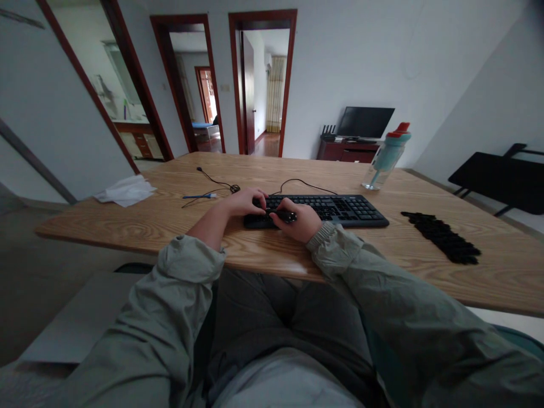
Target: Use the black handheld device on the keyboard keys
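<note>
A black keyboard lies on the wooden table in front of me, its cord running out behind it. Over its left half, my right hand is closed around a dark, pen-like tool, which points left. My left hand is over the keyboard's left end, fingers curled and pinched close to the tool's far end. Whatever those left fingertips hold is hidden or too small to name. To the left of that hand lies a blue brush with a pale head.
A dark pile of small black pieces sits on the table at right. Behind it stands a clear bottle with a red top. Crumpled white tissue lies far left, and a coiled black cable rests behind my left hand.
</note>
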The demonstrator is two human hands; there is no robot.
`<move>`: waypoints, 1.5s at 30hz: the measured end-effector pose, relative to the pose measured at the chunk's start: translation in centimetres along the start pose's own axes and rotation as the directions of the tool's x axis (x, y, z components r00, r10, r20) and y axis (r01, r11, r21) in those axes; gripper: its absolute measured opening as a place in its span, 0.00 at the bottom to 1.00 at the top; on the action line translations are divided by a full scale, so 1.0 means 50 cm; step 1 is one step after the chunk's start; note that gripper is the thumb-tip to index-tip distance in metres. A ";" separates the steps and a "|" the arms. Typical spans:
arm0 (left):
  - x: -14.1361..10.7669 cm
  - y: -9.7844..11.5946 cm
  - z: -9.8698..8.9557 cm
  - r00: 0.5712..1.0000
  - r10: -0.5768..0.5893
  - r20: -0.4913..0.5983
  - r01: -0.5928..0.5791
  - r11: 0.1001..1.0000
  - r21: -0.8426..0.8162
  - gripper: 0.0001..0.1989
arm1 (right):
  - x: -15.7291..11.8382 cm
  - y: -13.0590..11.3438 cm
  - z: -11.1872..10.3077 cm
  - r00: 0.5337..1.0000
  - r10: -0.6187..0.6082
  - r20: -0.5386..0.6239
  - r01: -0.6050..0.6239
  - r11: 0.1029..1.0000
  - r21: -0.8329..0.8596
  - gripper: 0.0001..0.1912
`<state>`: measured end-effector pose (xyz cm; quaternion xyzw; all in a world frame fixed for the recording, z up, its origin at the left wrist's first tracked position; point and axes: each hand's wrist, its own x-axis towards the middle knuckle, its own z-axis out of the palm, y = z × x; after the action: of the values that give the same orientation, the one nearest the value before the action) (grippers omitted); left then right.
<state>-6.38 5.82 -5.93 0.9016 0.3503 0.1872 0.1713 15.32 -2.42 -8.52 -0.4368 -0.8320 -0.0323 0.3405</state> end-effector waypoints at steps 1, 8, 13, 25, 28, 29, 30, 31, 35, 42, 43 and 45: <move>-0.001 -0.002 -0.001 1.000 -0.010 -0.002 0.010 1.000 -0.005 0.08 | 0.000 -0.003 0.000 1.000 -0.002 0.007 0.002 1.000 -0.017 0.15; -0.003 -0.024 0.002 0.991 -0.114 -0.075 0.115 0.993 0.004 0.12 | -0.007 -0.032 0.007 0.997 -0.045 0.070 0.059 0.974 -0.218 0.17; -0.001 -0.029 0.006 0.975 -0.197 -0.104 0.203 0.978 0.041 0.12 | -0.005 -0.042 0.014 0.999 0.013 0.035 -0.006 0.978 -0.206 0.17; -0.002 -0.027 0.009 0.983 -0.161 -0.084 0.162 0.987 0.006 0.13 | 0.074 -0.006 0.013 0.995 0.098 0.005 -0.098 0.995 0.024 0.14; 0.004 -0.033 0.008 0.992 -0.112 -0.062 0.112 0.994 0.004 0.13 | 0.098 0.003 0.011 0.993 0.110 0.035 -0.112 0.990 0.080 0.17; 0.006 -0.035 0.007 0.994 -0.093 -0.056 0.094 0.996 0.004 0.13 | 0.104 0.005 0.011 0.993 0.111 0.051 -0.115 0.989 0.090 0.18; 0.008 -0.037 0.007 0.996 -0.076 -0.051 0.077 0.997 0.006 0.14 | 0.109 0.007 0.011 0.991 0.110 0.071 -0.116 0.988 0.097 0.19; 0.009 -0.040 0.008 0.997 -0.063 -0.047 0.064 0.998 0.008 0.14 | 0.113 0.008 0.011 0.990 0.109 0.089 -0.117 0.988 0.101 0.20; 0.010 -0.046 0.010 0.998 -0.050 -0.041 0.051 0.999 0.003 0.16 | 0.125 0.010 0.009 0.985 0.111 0.131 -0.124 0.988 0.097 0.21; 0.003 -0.034 0.013 0.991 -0.128 -0.029 0.128 0.992 -0.024 0.16 | 0.138 0.011 0.005 0.975 0.159 0.154 -0.174 0.981 0.086 0.18; 0.003 -0.034 0.013 0.992 -0.124 -0.024 0.124 0.992 -0.021 0.16 | 0.140 0.012 0.005 0.974 0.160 0.158 -0.176 0.980 0.089 0.18; 0.004 -0.035 0.014 0.993 -0.114 -0.014 0.114 0.993 -0.018 0.15 | 0.142 0.015 0.008 0.975 0.161 0.157 -0.175 0.981 0.082 0.19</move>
<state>-6.89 7.06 -7.27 0.8772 0.4010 0.1867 0.1867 12.93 3.18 -4.82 -0.4900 -0.8159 0.0691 0.2992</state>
